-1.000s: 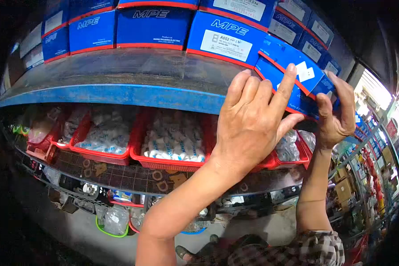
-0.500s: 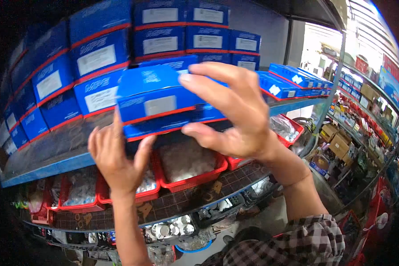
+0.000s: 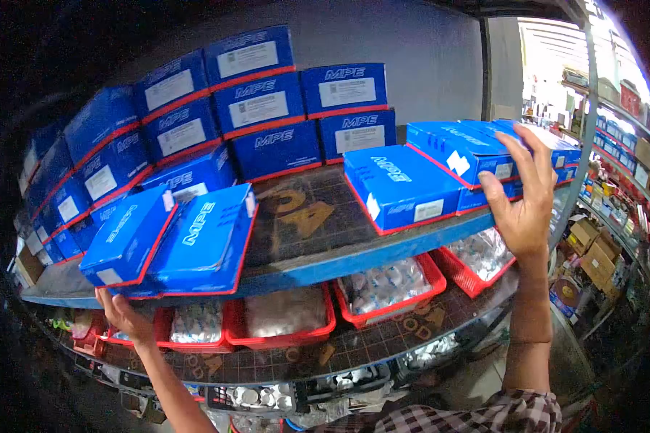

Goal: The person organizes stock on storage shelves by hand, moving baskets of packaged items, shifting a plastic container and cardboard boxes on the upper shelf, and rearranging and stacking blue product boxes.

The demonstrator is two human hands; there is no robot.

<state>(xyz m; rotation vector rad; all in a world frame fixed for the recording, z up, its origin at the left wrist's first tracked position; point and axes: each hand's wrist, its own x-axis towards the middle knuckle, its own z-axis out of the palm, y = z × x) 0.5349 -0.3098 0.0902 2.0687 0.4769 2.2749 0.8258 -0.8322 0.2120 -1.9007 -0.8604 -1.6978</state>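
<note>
My left hand [image 3: 125,317] is at the shelf's front edge, its fingertips at the lower front corner of a blue MPE box [image 3: 130,234]. That box leans over another flat blue box [image 3: 206,238] beside it. On the right, my right hand [image 3: 525,195] has its fingers spread at the front of a row of stacked blue boxes [image 3: 458,148]; its fingertips are near or on the box fronts. A single blue box [image 3: 401,189] lies left of that row. Where the fingers of my left hand meet the box is partly hidden.
Stacked blue MPE boxes [image 3: 260,105] stand along the back of the shelf, whose blue edge [image 3: 318,268] runs across the view. Below are red baskets [image 3: 282,335] of bagged parts. A metal post [image 3: 585,108] rises at the right, with more racks beyond.
The view has swung and drawn back. My hands have moved from one box to far apart, the left low at the left boxes, the right over by the right row.
</note>
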